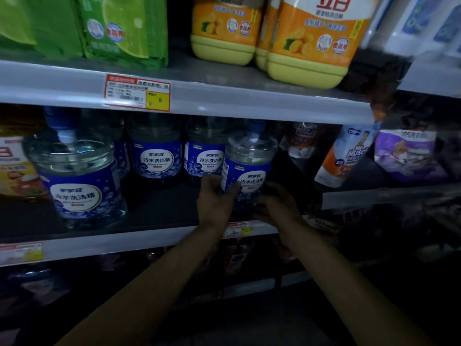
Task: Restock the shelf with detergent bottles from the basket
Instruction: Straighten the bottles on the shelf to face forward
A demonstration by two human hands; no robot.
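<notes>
Detergent bottle (249, 168), clear with a blue label and blue cap, is upright at the front right of the middle shelf (139, 242), gripped low down from both sides. The left hand (216, 199) curls round its lower left side with the thumb lying on the label. The right hand (276, 204) closes on the lower right by the base, though shadow there makes the exact lie of its fingers hard to read. Whether the base rests on the board cannot be told. Three matching bottles show their labels: a front-left bottle (77, 173) near the shelf edge and two rear bottles (156, 152) (204, 152) side by side; a fourth seems to stand half hidden behind the front-left one. A bare dark strip of shelf board (162, 203) lies open between the front-left bottle and the held one. Just right of the held bottle stand three pouches (345, 156), one tilted. On the upper shelf (224, 103) sit two green packs (119, 28) and two yellow jugs (309, 46), with a sliver of a third jug between them, above a red price tag (137, 93) on the front lip.
</notes>
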